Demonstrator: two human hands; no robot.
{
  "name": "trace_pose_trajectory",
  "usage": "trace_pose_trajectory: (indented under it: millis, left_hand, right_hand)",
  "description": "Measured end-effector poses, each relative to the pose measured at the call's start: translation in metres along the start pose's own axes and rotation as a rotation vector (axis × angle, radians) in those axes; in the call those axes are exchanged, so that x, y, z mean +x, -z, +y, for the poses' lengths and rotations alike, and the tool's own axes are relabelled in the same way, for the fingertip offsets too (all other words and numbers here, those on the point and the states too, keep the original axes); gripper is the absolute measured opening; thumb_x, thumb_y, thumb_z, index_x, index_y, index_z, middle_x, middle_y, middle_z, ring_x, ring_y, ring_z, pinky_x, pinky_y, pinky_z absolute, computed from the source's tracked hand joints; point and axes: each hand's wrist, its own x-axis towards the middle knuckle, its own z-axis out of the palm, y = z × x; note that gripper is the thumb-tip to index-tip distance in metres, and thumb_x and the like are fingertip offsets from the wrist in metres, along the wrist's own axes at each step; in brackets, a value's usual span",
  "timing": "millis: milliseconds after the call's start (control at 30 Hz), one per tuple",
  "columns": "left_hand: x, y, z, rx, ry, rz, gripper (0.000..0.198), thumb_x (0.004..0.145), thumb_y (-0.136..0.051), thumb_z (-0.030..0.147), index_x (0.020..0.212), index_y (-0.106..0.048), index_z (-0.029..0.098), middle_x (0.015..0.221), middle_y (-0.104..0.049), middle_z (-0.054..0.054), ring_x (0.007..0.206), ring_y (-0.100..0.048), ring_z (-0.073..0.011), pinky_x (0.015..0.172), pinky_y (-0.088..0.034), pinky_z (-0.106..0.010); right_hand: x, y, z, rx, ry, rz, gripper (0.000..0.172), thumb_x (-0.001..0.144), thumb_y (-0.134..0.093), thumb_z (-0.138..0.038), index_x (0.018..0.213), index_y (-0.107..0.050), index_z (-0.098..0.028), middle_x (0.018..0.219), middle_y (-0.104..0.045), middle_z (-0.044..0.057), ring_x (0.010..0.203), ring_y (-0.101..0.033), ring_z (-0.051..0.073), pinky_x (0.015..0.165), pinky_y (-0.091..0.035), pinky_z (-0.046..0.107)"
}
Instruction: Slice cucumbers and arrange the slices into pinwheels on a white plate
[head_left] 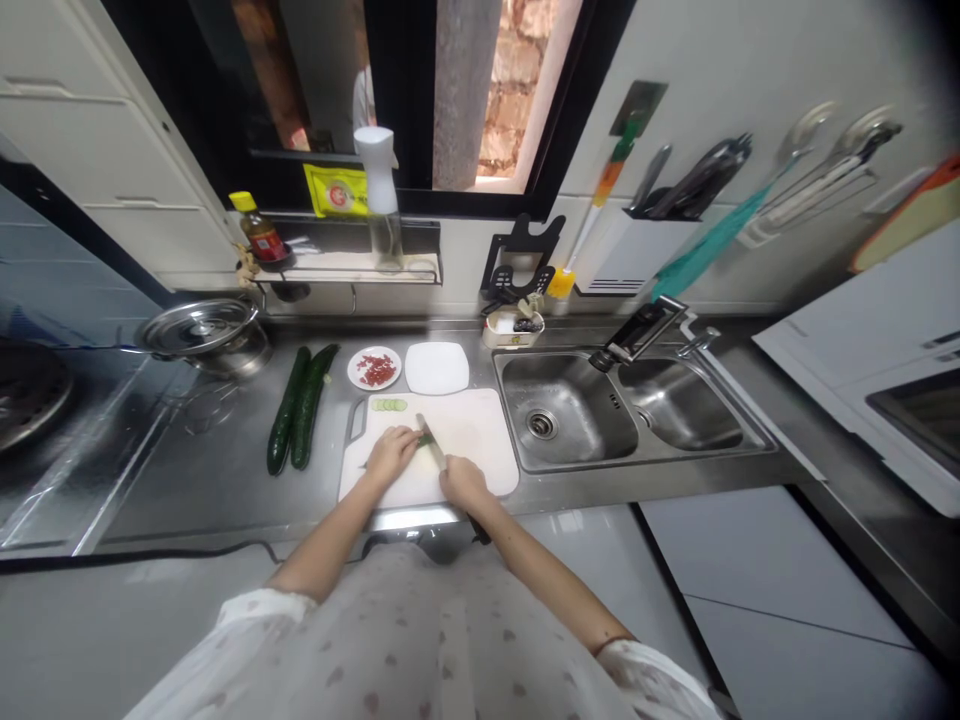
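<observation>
On a white cutting board (480, 430), my right hand (463, 482) is closed round the handle of a kitchen knife (431, 441). The blade points away from me and rests against a small piece of cucumber (425, 440). My left hand (393, 453) presses its curled fingers on that piece, just left of the blade; most of the piece is hidden under them. A short row of pale green cucumber slices (390, 405) lies at the board's upper left. Two whole cucumbers (304, 410) lie side by side on the counter, left of the board.
Behind the board stand a plate of chopped red pieces (375, 369) and a white square plate (436, 368). A double sink (570, 458) with a black faucet (637, 332) is on the right. A lidded steel pot (232, 350) stands at the left, below a shelf with bottles (386, 235).
</observation>
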Motion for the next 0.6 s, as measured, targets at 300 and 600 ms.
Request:
trace_pose_trajectory:
  millis: [300,600]
  left_hand:
    - [-0.002,0.001,0.001,0.003,-0.022,0.016,0.028,0.094,-0.047,0.029,0.112,-0.068,0.025,0.096,-0.065,-0.005,0.091,-0.054,-0.0188,0.082,-0.045,-0.032]
    - [-0.002,-0.001,0.000,-0.010,-0.018,0.020,0.027,0.094,-0.048,0.027,0.110,-0.069,0.024,0.096,-0.065,-0.005,0.091,-0.054,-0.0188,0.081,-0.044,-0.032]
  right_hand:
    - [-0.002,-0.001,0.001,-0.004,-0.001,-0.008,0.032,0.087,-0.041,-0.016,0.110,-0.064,-0.013,0.107,-0.069,0.015,0.099,-0.065,0.023,0.078,-0.045,0.027]
    - [-0.010,-0.014,0.013,-0.001,0.004,-0.005,0.029,0.087,-0.042,-0.017,0.105,-0.065,-0.013,0.101,-0.070,0.015,0.096,-0.065,0.022,0.076,-0.044,0.027]
